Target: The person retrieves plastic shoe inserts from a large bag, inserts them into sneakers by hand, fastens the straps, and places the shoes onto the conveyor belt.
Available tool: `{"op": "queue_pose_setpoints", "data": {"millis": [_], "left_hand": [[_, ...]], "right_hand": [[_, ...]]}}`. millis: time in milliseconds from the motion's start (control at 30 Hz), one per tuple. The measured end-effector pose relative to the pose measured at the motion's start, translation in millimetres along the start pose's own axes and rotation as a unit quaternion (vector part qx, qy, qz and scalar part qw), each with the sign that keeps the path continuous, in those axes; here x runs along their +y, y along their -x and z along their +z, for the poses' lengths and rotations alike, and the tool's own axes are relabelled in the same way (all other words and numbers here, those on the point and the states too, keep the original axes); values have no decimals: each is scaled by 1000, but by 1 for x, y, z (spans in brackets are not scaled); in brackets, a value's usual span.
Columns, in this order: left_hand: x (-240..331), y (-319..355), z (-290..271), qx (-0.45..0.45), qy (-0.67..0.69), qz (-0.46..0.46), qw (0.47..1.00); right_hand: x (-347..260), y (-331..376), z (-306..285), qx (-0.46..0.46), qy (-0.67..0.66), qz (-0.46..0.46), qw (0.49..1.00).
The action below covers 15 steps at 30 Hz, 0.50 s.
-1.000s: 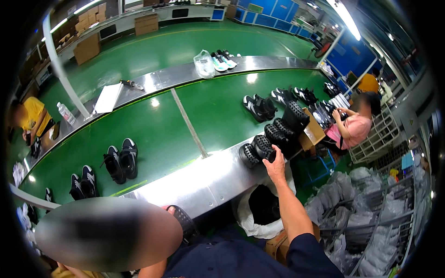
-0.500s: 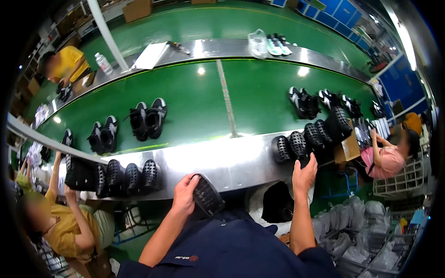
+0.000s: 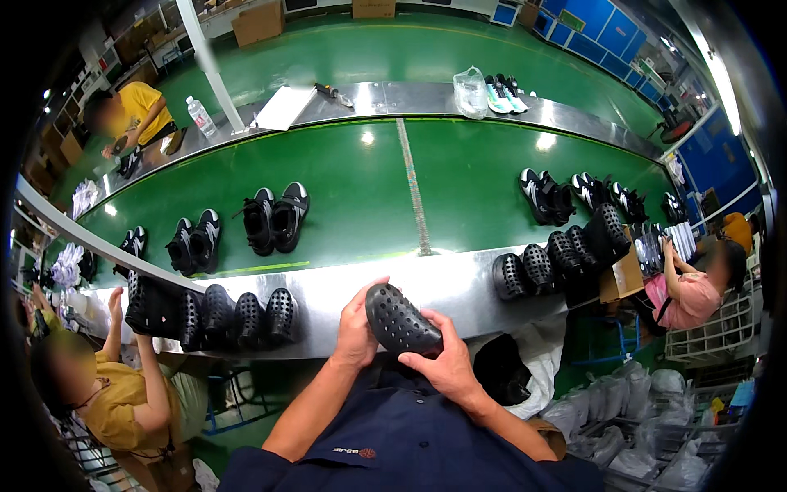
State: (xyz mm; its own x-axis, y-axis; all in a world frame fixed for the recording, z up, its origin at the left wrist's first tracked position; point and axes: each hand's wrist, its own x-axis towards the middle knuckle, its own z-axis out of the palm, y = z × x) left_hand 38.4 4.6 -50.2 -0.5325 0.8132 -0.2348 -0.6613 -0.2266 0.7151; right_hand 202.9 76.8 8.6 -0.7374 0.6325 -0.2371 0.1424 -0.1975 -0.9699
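Observation:
A black perforated shoe sole (image 3: 399,322) is held in front of my chest, just below the steel edge of the conveyor (image 3: 410,287). My left hand (image 3: 357,332) grips its left end with the thumb up on top. My right hand (image 3: 447,365) cups it from below and on the right. Both forearms come up from a dark blue shirt at the lower edge.
Black soles stand in rows on the steel ledge at left (image 3: 238,316) and right (image 3: 557,258). Pairs of black shoes (image 3: 275,217) ride the green belt (image 3: 459,180). One seated person (image 3: 106,394) works at lower left, another (image 3: 697,287) at right. Grey bags (image 3: 648,410) fill the lower right.
My right hand left the row of soles at right and came in to the middle. Both hands now hold one sole together; the left held it alone before.

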Motion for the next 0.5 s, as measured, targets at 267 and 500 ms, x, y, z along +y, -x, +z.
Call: {"op": "queue_pose_setpoints", "data": {"millis": [267, 500], "left_hand": [[-6, 12, -2, -20, 56, -109, 992], [-17, 33, -3, 68, -47, -177, 981]], "right_hand": [[14, -3, -7, 56, 277, -98, 954], [18, -10, 1, 126, 385, -138, 904]]}}
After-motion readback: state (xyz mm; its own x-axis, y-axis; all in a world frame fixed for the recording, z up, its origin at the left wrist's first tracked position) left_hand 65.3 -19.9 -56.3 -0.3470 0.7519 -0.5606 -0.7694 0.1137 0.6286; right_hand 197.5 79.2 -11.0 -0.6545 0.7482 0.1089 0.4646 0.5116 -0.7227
